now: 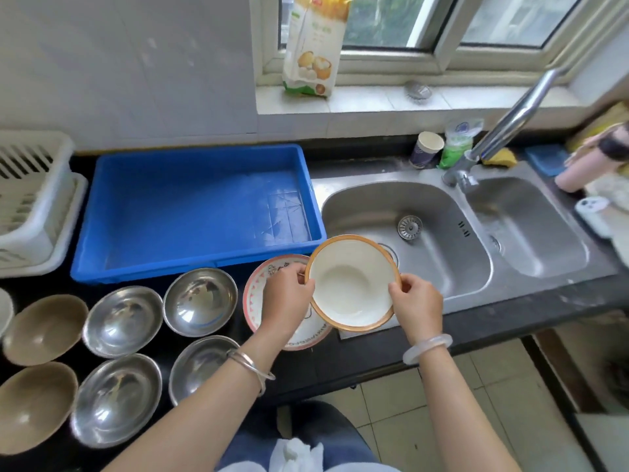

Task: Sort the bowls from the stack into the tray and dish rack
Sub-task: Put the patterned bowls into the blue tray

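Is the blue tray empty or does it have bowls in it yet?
Empty. The blue tray shows only its bare scuffed floor; the orange-rimmed bowl is in both hands, outside it.

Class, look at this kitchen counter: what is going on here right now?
A person holds a white bowl with an orange rim, left hand and right hand gripping opposite edges, above a patterned bowl beside the sink. The blue tray and the white dish rack hold no bowls. Four steel and two brown bowls sit on the counter.

Left hand (285, 294) and right hand (416, 305) raised, fingers curled, pinching opposite rims.
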Demonstrator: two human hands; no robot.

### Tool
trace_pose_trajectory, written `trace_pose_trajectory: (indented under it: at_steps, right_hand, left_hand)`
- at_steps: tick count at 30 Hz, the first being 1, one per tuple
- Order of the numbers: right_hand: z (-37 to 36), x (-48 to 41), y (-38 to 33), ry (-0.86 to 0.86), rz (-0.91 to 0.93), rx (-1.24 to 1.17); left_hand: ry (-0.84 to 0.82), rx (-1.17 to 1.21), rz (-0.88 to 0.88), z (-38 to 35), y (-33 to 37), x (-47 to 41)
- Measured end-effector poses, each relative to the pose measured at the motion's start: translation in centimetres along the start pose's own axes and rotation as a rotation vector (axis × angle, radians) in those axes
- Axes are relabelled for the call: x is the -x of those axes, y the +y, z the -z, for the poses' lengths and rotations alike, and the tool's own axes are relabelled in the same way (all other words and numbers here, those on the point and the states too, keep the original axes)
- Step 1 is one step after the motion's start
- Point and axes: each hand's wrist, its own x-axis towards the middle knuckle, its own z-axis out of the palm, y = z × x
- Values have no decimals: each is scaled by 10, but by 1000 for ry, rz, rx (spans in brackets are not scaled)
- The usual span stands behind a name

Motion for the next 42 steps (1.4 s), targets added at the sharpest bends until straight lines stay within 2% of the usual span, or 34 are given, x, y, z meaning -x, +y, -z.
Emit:
trace_pose_trajectory:
  at_steps: [6, 11, 22, 30, 33, 35, 39, 42]
  right_hand:
    - [19, 2, 46, 50, -152, -3]
    - [16, -1, 72, 19, -232, 3]
    - [7, -3, 92, -46, -268, -57]
    - [13, 0, 90, -98, -255, -110]
    - [19, -6, 76, -13, -151, -72]
    - [14, -15, 56, -35, -10, -61]
    - [-23, -32, 7, -254, 259, 58]
    - [-58, -41, -19, -452, 325, 240]
  left_hand:
    - [-149, 0, 41, -49, 7, 8]
    - [-211, -72, 85, -76, 6, 12]
    - [-211, -107, 111, -89, 0, 13]
    - [-210, 36, 158, -79, -6, 17]
    - [-111, 26, 177, -63, -14, 17]
    - [-29, 14, 204, -49, -21, 17]
    - [115, -10, 244, -25, -39, 23]
    - [179, -26, 313, -14, -52, 31]
